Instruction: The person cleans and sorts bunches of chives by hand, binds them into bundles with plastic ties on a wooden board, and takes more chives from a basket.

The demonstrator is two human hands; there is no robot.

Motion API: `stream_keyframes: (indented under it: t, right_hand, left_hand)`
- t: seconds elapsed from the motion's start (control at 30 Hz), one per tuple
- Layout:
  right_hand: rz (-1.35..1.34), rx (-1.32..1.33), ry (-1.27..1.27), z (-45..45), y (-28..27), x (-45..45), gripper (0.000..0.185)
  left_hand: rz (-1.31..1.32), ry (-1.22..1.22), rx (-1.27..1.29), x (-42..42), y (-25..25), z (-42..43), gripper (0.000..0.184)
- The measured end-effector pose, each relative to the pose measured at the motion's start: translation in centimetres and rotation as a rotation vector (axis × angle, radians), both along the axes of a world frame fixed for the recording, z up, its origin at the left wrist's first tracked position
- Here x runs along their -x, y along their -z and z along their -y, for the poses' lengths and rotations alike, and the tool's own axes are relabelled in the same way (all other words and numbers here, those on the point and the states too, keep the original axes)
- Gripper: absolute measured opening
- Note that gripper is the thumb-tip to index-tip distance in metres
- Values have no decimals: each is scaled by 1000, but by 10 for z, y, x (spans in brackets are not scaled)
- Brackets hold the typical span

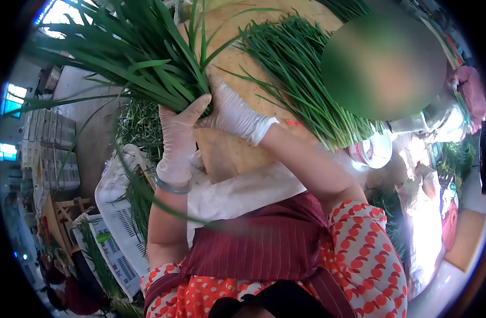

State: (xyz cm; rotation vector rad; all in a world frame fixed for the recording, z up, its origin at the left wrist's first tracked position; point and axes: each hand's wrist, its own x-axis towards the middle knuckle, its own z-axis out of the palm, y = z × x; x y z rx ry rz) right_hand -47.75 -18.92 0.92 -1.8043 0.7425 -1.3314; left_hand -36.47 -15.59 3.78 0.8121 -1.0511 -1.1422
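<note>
A bundle of long, flat green garlic chives (142,58) is held up at the upper left, its leaves fanning away from me. My left hand (176,140), in a thin white glove and with a bangle at the wrist, wraps the bundle's lower end, thumb across the front. Against the right side of the same bundle closes my right hand (229,108), also gloved; its fingertips are partly hidden. Beneath both hands is a wooden board (221,153). On it, to the right, lies a spread pile of garlic chives (301,69), pale ends towards me.
White crates (116,222) with greens stand at my lower left, and stacked crates (49,148) farther left. A white tub (375,151) sits by the board's right edge. A blurred round patch covers the upper right. Bright plastic sacks (423,222) are at the right.
</note>
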Motion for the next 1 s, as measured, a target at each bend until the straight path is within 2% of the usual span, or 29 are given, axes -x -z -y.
stream_keyframes:
  t: [0.13, 0.2, 0.23, 0.27, 0.3, 0.33, 0.47, 0.53, 0.6, 0.67, 0.73, 0.8, 0.87, 0.9, 0.93, 1.0]
  right_hand:
    - [14, 55, -60, 18, 17, -4, 112]
    - [-36, -39, -76, 23, 5, -1, 101]
    - [-54, -75, -82, 22, -4, 3, 97]
    - [-302, -116, -54, 16, -39, 15, 96]
    - [-553, -160, -28, 10, -63, 25, 95]
    - [-558, -163, -25, 10, -72, 30, 95]
    - [-676, -154, -22, 19, -95, 62, 94]
    - [-788, -170, 22, 15, -113, 91, 89]
    - [-763, -202, 54, 11, -119, 127, 80]
    - [-826, -298, 128, -1, -132, 164, 80]
    - [-766, -345, 144, -11, -130, 199, 78]
    - [-705, -391, 166, -19, -122, 230, 76]
    - [-686, -449, 154, -21, -108, 256, 72]
    - [-801, -507, 256, -26, -109, 261, 69]
    - [-798, -513, 269, -29, -106, 269, 69]
    - [-715, -708, 262, -33, -91, 283, 67]
  left_hand:
    - [34, -91, -18, 10, -5, 8, 42]
    - [-26, -101, 32, 9, -7, 18, 39]
    - [-119, -117, -59, 9, -19, 16, 33]
    - [-120, -117, -65, 6, -25, 21, 33]
    - [-242, -45, -162, 2, -29, 28, 31]
    - [-364, 31, -252, 4, -35, 32, 29]
    - [-524, 103, -348, 27, -52, 44, 26]
    - [-547, 167, -374, 52, -56, 52, 22]
    - [-626, 269, -393, 89, -61, 61, 19]
    - [-605, 260, -439, 133, -64, 60, 17]
    - [-445, 384, -491, 169, -50, 70, 22]
    - [-611, 593, -705, 198, -41, 72, 30]
    - [-600, 543, -867, 230, -33, 71, 45]
    - [-399, 509, -849, 240, -33, 63, 47]
    - [-298, 496, -836, 248, -32, 59, 47]
    - [-121, 460, -856, 263, -26, 52, 48]
